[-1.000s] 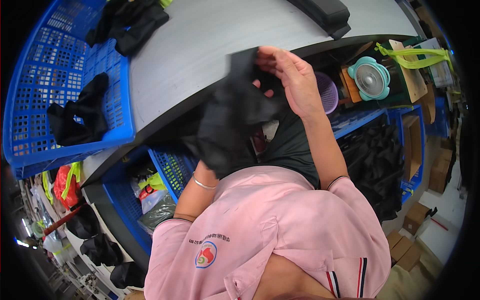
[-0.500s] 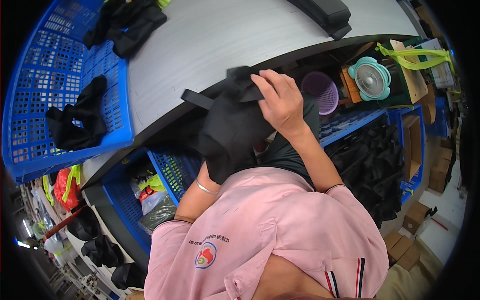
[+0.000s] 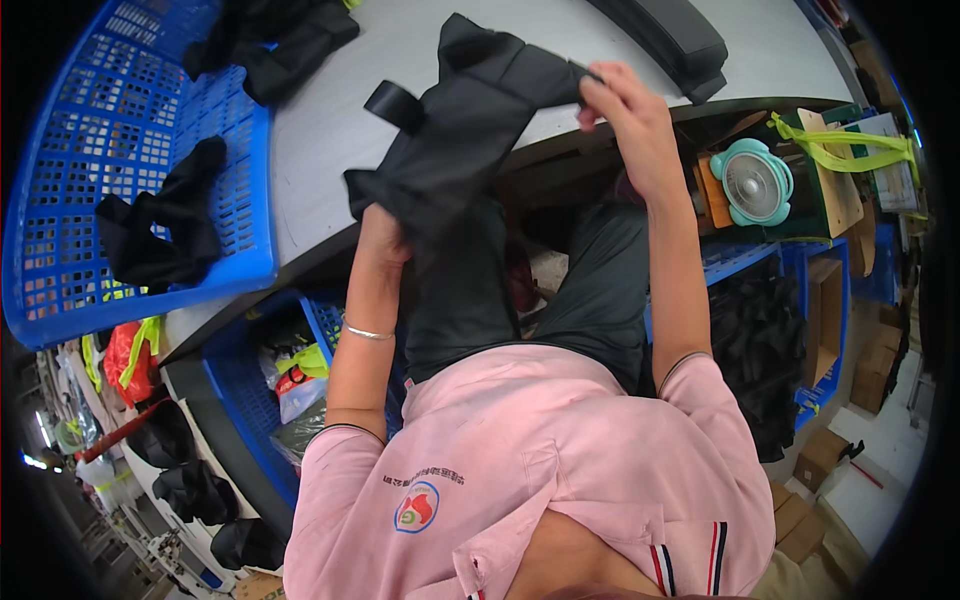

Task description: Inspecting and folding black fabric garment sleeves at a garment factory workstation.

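Observation:
A black fabric piece (image 3: 465, 125) with several short straps is stretched between my hands, above my lap and the table's front edge. At its lower left end my left hand (image 3: 383, 237) is closed on the cloth, its fingers mostly hidden behind it. My right hand (image 3: 628, 115) pinches the tip of a strap at the piece's upper right. One strap loop sticks out on the left side of the cloth, touched by neither hand.
On the grey table (image 3: 315, 165) stands a blue plastic basket (image 3: 258, 240) holding black fabric pieces (image 3: 165, 225). A long black padded item (image 3: 670, 45) lies at the far right. Under the tabletop are a turquoise fan (image 3: 755, 182) and a heap of black fabric (image 3: 755, 340).
Both hands have moved forward, away from my body, carrying the black fabric piece over the table edge. My right hand has gone further right, and the cloth is now spread out.

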`<state>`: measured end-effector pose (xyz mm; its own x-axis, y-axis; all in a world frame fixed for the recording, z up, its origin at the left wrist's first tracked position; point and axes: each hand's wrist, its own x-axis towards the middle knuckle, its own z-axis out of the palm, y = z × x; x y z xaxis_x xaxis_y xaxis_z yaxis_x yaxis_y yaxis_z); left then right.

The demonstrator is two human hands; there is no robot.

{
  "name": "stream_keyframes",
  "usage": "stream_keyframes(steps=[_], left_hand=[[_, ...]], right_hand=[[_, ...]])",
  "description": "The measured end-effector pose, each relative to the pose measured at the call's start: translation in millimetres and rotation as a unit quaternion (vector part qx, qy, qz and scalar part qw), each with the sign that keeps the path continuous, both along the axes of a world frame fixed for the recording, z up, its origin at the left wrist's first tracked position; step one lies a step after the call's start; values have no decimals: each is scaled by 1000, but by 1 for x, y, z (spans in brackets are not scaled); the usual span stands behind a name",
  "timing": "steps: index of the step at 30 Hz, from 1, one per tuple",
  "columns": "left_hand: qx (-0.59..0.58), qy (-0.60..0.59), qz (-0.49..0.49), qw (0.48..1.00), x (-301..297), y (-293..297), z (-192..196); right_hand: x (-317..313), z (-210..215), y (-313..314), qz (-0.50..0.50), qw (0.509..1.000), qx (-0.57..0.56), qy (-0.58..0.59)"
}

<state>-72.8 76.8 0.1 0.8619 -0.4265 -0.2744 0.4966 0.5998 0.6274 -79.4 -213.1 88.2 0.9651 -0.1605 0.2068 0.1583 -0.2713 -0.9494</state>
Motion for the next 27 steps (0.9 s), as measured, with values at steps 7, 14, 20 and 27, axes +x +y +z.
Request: stream_keyframes(steps=[7, 14, 20, 27], left_hand=[[187, -132, 3, 974, -16, -12, 1], [352, -188, 287, 871, 26, 13, 0], [258, -152, 139, 944, 79, -15, 2], [150, -201, -96, 963, 75, -40, 11]], right_hand=[[116, -65, 18, -15, 988, 139, -68], [26, -32, 75, -199, 949, -164, -181], [21, -58, 128, -82, 960, -214, -161], [33, -100, 84, -160, 974, -155, 44]])
